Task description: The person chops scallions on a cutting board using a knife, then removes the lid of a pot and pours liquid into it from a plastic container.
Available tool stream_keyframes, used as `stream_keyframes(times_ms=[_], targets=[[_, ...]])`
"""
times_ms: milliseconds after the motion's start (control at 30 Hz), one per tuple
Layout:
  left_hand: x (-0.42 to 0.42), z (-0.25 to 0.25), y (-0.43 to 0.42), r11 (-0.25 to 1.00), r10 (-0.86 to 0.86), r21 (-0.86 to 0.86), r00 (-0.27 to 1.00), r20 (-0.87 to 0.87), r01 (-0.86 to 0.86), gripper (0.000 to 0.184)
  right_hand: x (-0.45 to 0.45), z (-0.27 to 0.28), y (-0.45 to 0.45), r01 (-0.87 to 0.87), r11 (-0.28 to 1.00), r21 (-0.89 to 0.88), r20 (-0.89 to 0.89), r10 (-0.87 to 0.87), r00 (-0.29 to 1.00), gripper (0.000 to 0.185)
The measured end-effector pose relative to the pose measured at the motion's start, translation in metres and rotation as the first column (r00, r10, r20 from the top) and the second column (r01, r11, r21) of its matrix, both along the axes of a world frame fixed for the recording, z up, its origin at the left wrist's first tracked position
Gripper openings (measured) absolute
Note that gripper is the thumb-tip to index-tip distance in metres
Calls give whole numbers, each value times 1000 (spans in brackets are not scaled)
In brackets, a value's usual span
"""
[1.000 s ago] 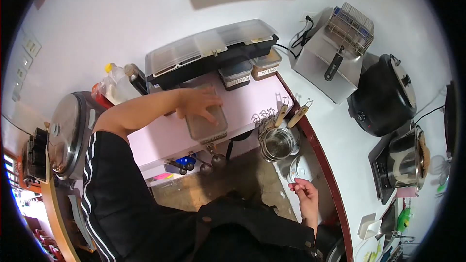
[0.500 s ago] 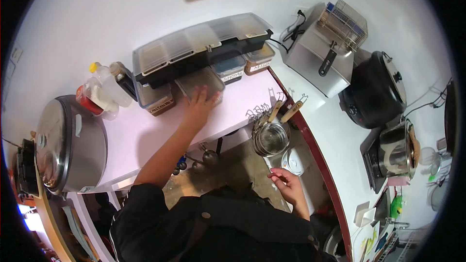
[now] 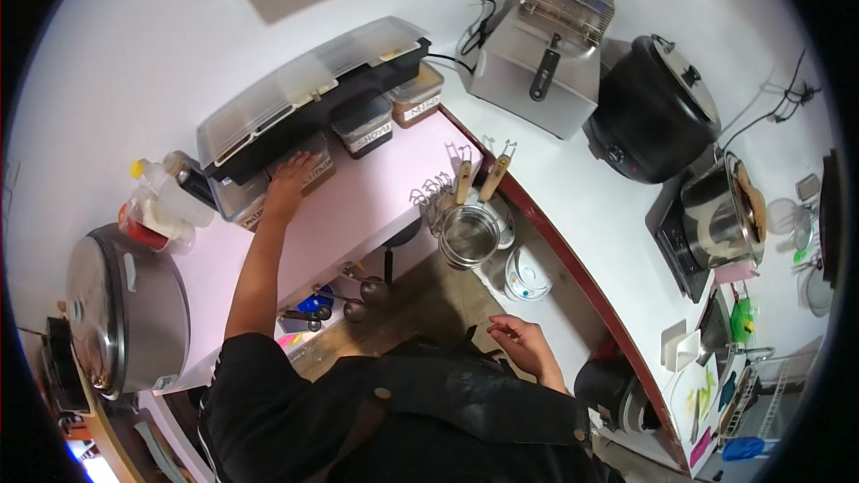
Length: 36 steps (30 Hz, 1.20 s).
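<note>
My left hand [image 3: 291,181] lies with its fingers stretched over a clear plastic container [image 3: 318,173], whose handwritten label faces me but is hard to read. Behind it runs a long black condiment box [image 3: 327,94] with clear lids. A container marked SHOYU [image 3: 365,132] and one marked MISO [image 3: 418,100] sit to the right. On the left, a further labelled container [image 3: 240,201] is partly behind my forearm. Low in front of my body hovers my right hand [image 3: 523,345], fingers loosely bent and apart, holding nothing visible.
A large lidded pot [image 3: 148,313] stands left beside bottles [image 3: 170,197]. Wood-handled strainers [image 3: 470,237] hang at the counter's corner. On the right counter [image 3: 573,188] are a fryer [image 3: 537,80], a black soup warmer [image 3: 658,116] and a steel pot [image 3: 711,219] on a burner.
The container under my left hand has slid back and turned, now lining up beneath the condiment box with its label showing. My right hand's fingers have loosened. The view has shifted to the right.
</note>
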<state>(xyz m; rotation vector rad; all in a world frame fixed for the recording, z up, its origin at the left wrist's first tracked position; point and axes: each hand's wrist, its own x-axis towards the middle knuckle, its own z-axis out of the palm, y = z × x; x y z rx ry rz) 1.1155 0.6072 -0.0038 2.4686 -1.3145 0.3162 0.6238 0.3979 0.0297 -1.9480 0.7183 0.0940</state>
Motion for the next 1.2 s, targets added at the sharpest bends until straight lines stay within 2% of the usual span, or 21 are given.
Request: stream_keyframes(times_ms=[133, 200, 267, 300, 333, 400, 433, 467, 500, 533, 600, 667, 733, 800, 833, 900, 933, 1000, 1067, 1133, 1200], targets=[[-18, 10, -5, 999, -27, -27, 969, 246, 35, 51, -28, 4, -9, 82, 996, -36, 6, -82, 997, 28], [-52, 12, -25, 964, -22, -239, 935, 355, 114, 45, -51, 2, -17, 75, 997, -24, 62, -73, 995, 29], [-129, 21, -65, 873, 118, -487, 960, 254, 22, 26, -80, -1, -23, 150, 988, -34, 73, -147, 986, 30], [-168, 13, -83, 870, 157, -470, 987, -18, -147, 17, -97, -7, -28, 152, 987, -42, 116, -147, 982, 31], [-209, 5, -102, 866, 201, -396, 937, -286, -307, 10, -115, -10, -33, 150, 987, -56, 157, -139, 978, 31], [-298, -29, -153, 813, -210, -580, 905, -371, -49, 12, -158, -14, -41, 221, 974, -52, 109, -214, 971, 32], [-348, -43, -173, 868, -279, -491, 892, -355, 76, 13, -183, -16, -46, 216, 974, -70, 86, -210, 974, 33], [-395, -29, -194, 913, -398, -254, 840, -369, 321, 13, -205, -18, -54, 203, 975, -91, 70, -197, 978, 33], [-436, -33, -218, 774, -633, -277, 699, -332, 569, 12, -231, -21, -58, 239, 967, -87, 106, -229, 968, 32], [-471, -31, -240, 585, -809, -369, 491, -323, 722, 10, -258, -23, -61, 258, 962, -86, 127, -246, 961, 32], [-523, -15, -277, 385, -909, -245, 320, -268, 890, 16, -314, -24, -71, 377, 925, -54, 131, -367, 921, 29], [-556, -12, -312, 329, -926, -183, 278, -254, 927, 16, -370, -18, -75, 565, 824, 29, 211, -558, 803, 29], [-581, 7, -344, 251, -951, -102, 225, -211, 963, 16, -418, -4, -76, 754, 654, 63, 175, -751, 637, 29], [-599, 12, -367, 235, -962, -251, 188, -198, 939, 15, -463, -14, -76, 857, 511, 65, 286, -832, 475, 26], [-607, 14, -374, 210, -963, -251, 156, -218, 945, 15, -476, -8, -77, 894, 446, 46, 287, -863, 416, 25], [-621, 19, -377, 359, -908, -323, 246, -340, 876, 13, -495, 1, -81, 925, 375, -58, 262, -889, 376, 27], [-625, 16, -374, 309, -908, -309, 182, -376, 899, 13, -501, 5, -85, 906, 392, -160, 202, -885, 419, 27], [-631, 7, -370, 365, -884, -261, 245, -398, 894, 11, -493, 20, -89, 929, 358, -93, 190, -910, 369, 28], [-632, 2, -368, 310, -890, -229, 197, -412, 923, 11, -484, 18, -97, 868, 491, -67, 207, -845, 494, 28], [-629, -6, -371, 279, -886, -190, 177, -428, 941, 10, -466, 25, -103, 758, 641, -125, 101, -751, 652, 27], [-626, -9, -384, 287, -894, -391, 98, -437, 875, 10, -441, 26, -105, 729, 681, -72, 52, -727, 684, 27]])
